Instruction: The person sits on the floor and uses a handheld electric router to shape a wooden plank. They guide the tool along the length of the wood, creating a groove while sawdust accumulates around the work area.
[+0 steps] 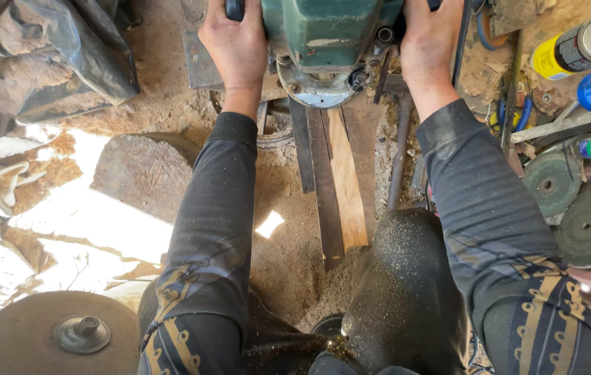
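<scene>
A: What have the hands got hold of?

B: A green power tool point(323, 42), a router by the look of it. The left hand point(235, 43) is wrapped around a dark handle on its side of the body, and the right hand point(429, 45) is clamped on the opposite side, though its handle is mostly hidden. Both are closed firmly on the tool, which sits between them.

A: And what is under it?

B: A pale wooden strip point(346, 180) runs from beneath the tool's round base back toward the person's knees, with darker slats point(323, 187) lying just beside it on the left-hand side. A metal rod point(398, 153) lies near the right wrist. Sawdust covers the floor point(288, 257) all around.

A: How would you judge good handling here?

B: I'd keep even pressure from both hands so the base stays flat on the strip, wrists straight, sleeves away from the cutter. The strip seems loose among the slats, so I'd worry about it shifting.

A: Anything close by?

B: Spray cans point(577, 45) and grinding discs point(552, 182) beyond the right hand, a large disc point(52, 333) well behind the left elbow.
</scene>
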Available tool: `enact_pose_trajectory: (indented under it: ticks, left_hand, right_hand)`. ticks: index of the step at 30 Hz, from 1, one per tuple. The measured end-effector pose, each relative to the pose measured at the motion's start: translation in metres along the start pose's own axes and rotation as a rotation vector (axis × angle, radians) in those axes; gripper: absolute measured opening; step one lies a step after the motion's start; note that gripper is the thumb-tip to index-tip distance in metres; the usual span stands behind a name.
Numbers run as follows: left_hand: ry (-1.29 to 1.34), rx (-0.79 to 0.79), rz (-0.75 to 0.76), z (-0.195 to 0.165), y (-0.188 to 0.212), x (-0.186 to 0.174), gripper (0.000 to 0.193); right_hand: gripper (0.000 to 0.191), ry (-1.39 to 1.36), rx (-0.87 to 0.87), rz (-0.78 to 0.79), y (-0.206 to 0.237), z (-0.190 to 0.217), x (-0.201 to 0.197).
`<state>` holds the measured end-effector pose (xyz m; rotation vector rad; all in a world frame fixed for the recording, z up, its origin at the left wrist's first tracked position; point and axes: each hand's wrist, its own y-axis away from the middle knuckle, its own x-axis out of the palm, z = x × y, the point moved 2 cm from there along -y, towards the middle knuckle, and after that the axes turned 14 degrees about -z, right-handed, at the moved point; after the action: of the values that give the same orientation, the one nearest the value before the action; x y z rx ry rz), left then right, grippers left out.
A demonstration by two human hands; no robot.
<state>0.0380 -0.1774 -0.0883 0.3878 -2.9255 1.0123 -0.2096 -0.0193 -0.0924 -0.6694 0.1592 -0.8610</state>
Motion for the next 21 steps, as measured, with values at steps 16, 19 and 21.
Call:
enact_pose_trajectory:
  ticks: [16,19,21]
  left_hand:
    - [-0.017,-0.005,0.001,0.009,-0.02,0.02,0.017]
    - [-0.021,-0.037,0.001,0.01,-0.023,0.021,0.017]
    - [-0.014,-0.017,-0.002,0.011,-0.023,0.021,0.018]
  right_hand:
    - [0.016,-0.055,0.087,-0.035,-0.023,-0.034,0.013]
    - [0.016,0.008,0.049,-0.034,-0.026,-0.036,0.014]
    - [0.015,-0.002,0.097,-0.043,-0.026,-0.038,0.016]
